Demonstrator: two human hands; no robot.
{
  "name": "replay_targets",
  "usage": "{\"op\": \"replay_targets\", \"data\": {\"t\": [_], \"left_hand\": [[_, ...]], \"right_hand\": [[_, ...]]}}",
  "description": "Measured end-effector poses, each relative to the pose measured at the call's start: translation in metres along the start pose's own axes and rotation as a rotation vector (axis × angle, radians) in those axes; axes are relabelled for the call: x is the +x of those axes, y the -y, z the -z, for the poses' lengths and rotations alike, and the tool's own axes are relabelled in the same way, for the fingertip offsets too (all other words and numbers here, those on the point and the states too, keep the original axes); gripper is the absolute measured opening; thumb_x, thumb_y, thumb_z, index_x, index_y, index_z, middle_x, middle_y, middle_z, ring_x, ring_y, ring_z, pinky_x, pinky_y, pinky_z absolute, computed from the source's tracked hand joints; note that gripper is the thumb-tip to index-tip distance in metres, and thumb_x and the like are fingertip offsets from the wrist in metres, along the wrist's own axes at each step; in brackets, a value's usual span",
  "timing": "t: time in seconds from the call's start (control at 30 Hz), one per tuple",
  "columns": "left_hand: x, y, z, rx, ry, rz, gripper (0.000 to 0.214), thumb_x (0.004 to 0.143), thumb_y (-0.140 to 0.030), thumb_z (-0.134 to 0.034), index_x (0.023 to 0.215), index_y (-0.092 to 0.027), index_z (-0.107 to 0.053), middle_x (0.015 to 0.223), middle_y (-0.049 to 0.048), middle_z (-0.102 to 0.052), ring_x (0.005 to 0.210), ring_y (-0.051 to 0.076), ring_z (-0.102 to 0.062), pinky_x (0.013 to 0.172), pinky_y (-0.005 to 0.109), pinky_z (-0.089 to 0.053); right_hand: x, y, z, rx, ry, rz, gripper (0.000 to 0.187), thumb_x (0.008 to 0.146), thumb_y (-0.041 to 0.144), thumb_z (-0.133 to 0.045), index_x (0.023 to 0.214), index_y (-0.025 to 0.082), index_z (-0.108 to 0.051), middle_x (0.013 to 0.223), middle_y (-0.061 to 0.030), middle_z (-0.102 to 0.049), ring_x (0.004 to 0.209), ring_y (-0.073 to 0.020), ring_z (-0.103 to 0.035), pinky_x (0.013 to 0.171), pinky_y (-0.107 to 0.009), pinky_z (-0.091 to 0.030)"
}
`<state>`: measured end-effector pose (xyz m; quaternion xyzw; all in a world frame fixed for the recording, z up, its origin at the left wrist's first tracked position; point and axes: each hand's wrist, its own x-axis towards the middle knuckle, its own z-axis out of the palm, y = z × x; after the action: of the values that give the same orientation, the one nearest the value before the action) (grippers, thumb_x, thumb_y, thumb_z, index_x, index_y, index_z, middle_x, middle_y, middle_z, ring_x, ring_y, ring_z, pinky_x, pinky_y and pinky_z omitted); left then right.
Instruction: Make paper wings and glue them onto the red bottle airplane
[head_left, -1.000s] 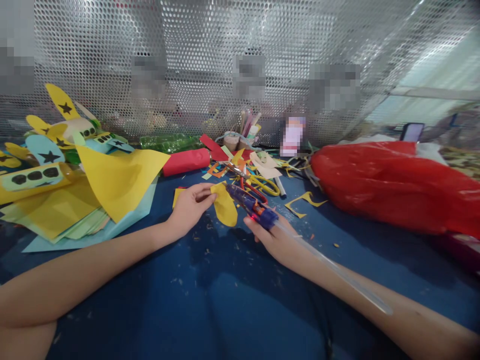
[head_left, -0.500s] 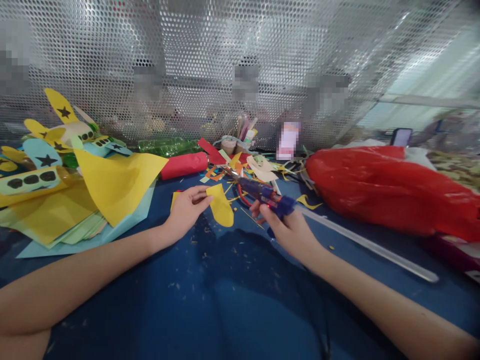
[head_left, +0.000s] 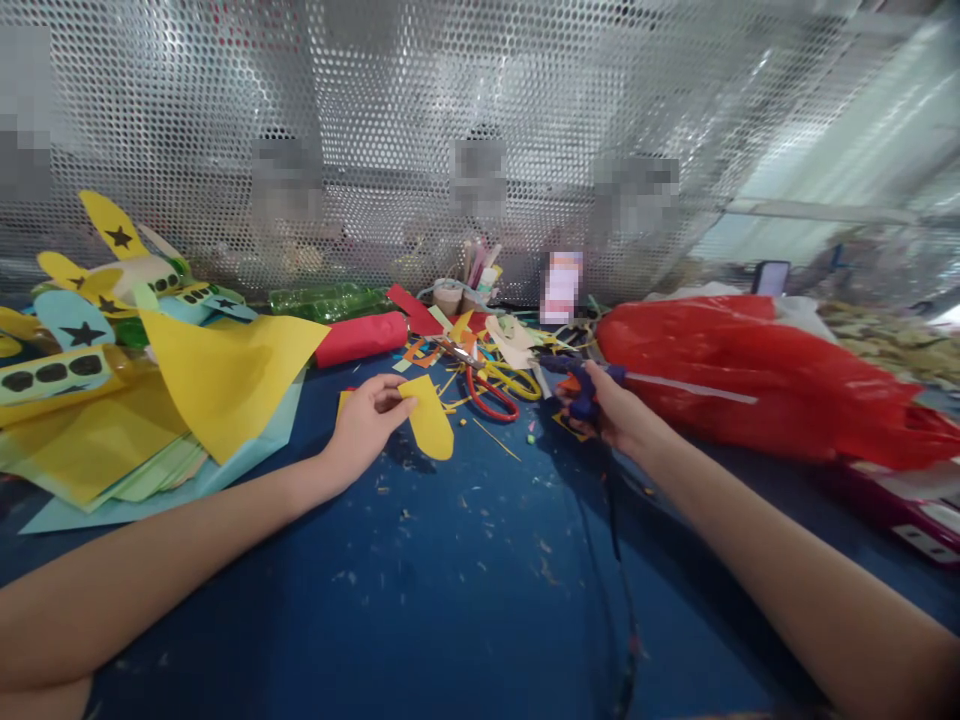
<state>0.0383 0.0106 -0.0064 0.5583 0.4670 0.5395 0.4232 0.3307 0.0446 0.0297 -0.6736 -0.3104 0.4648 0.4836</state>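
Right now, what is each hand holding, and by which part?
Left hand pinches the yellow rounded paper cut-out by its upper left edge. Right hand is wrapped round the handle of the blue plastic glue gun.

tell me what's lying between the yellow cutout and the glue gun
In the head view, red-handled scissors and yellow-handled scissors lie between the cutout and the glue gun, plus a thin yellow paper strip nearer the camera.

Paper-craft workshop, blue table [head_left: 465, 600], coloured paper sheets [head_left: 225, 385], scissors [head_left: 491, 385], perforated metal screen [head_left: 450, 130]
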Motion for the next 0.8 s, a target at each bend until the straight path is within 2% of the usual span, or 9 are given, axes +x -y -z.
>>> {"op": "replay_targets", "data": {"t": [0.1,0.23,0.37,0.47,0.53,0.6,0.67,0.73,0.8], "left_hand": [[0.0,-0.001,0.0,-0.02,-0.005,0.011,0.025,0.071,-0.025,-0.069,0.093,-0.017,-0.06,0.082,0.0025,-0.07,0.081,0.018,-0.068,0.082,0.035,-0.053],[0.0,-0.001,-0.001,-0.055,-0.026,-0.004,0.022,0.072,-0.024,-0.068,0.091,-0.017,-0.06,0.085,0.0038,-0.071,0.084,0.018,-0.068,0.084,0.036,-0.053],[0.002,0.001,0.0,-0.089,-0.068,-0.03,0.02,0.073,-0.022,-0.067,0.091,-0.017,-0.059,0.088,0.0052,-0.072,0.087,0.019,-0.068,0.088,0.038,-0.052],[0.003,0.003,0.0,-0.109,-0.086,-0.033,0.021,0.074,-0.02,-0.066,0.093,-0.017,-0.059,0.093,0.0063,-0.073,0.089,0.019,-0.068,0.09,0.038,-0.051],[0.004,0.003,0.001,-0.114,-0.103,-0.042,0.019,0.076,-0.02,-0.065,0.093,-0.017,-0.059,0.095,0.0066,-0.073,0.091,0.019,-0.068,0.092,0.038,-0.051],[0.004,0.003,0.001,-0.111,-0.113,-0.051,0.017,0.077,-0.019,-0.063,0.093,-0.016,-0.059,0.098,0.0069,-0.072,0.093,0.019,-0.068,0.094,0.038,-0.05],[0.004,0.002,0.001,-0.104,-0.099,-0.052,0.018,0.078,-0.019,-0.062,0.095,-0.015,-0.061,0.099,0.0076,-0.072,0.094,0.019,-0.067,0.095,0.038,-0.049],[0.004,0.001,0.0,-0.102,-0.078,-0.045,0.021,0.077,-0.019,-0.063,0.097,-0.014,-0.062,0.1,0.0084,-0.072,0.094,0.019,-0.067,0.095,0.038,-0.049],[0.003,0.0,0.001,-0.101,-0.065,-0.032,0.025,0.076,-0.018,-0.065,0.1,-0.014,-0.062,0.099,0.0086,-0.072,0.093,0.019,-0.068,0.095,0.039,-0.049]], "right_hand": [[0.007,0.002,0.009,-0.177,0.038,-0.064,0.039,0.097,0.041,-0.037,0.072,0.017,-0.055,0.047,-0.0019,-0.057,0.038,-0.0126,-0.055,0.037,-0.021,-0.043],[0.018,0.002,0.028,-0.47,0.175,-0.064,0.058,0.09,0.061,-0.034,0.057,0.018,-0.055,0.042,-0.0074,-0.055,0.031,-0.0136,-0.047,0.03,-0.024,-0.033],[0.021,0.004,0.047,-0.731,0.284,-0.052,0.072,0.081,0.077,-0.033,0.044,0.02,-0.054,0.041,-0.011,-0.053,0.032,-0.0148,-0.047,0.032,-0.028,-0.034],[0.018,0.012,0.056,-0.921,0.302,-0.07,0.08,0.081,0.079,-0.026,0.037,0.019,-0.055,0.04,-0.0148,-0.052,0.031,-0.0143,-0.047,0.032,-0.029,-0.029],[0.012,0.018,0.055,-1.06,0.332,-0.023,0.082,0.084,0.076,-0.024,0.034,0.018,-0.054,0.038,-0.0158,-0.052,0.029,-0.0135,-0.044,0.033,-0.03,-0.028],[0.004,0.022,0.043,-1.153,0.398,0.143,0.075,0.087,0.069,-0.032,0.037,0.018,-0.056,0.04,-0.0143,-0.056,0.031,-0.0134,-0.046,0.038,-0.031,-0.035],[-0.006,0.021,0.02,-1.15,0.47,0.433,0.053,0.084,0.059,-0.051,0.052,0.019,-0.062,0.05,-0.0088,-0.063,0.042,-0.0146,-0.056,0.049,-0.03,-0.045],[-0.016,0.016,-0.012,-1.067,0.417,0.766,0.033,0.084,0.049,-0.057,0.072,0.019,-0.066,0.063,-0.0042,-0.068,0.054,-0.0156,-0.062,0.057,-0.03,-0.049],[-0.022,0.007,-0.046,-1.04,0.454,1.073,0.019,0.084,0.037,-0.06,0.089,0.02,-0.067,0.085,-0.0054,-0.071,0.075,-0.0176,-0.065,0.07,-0.031,-0.051]]}}
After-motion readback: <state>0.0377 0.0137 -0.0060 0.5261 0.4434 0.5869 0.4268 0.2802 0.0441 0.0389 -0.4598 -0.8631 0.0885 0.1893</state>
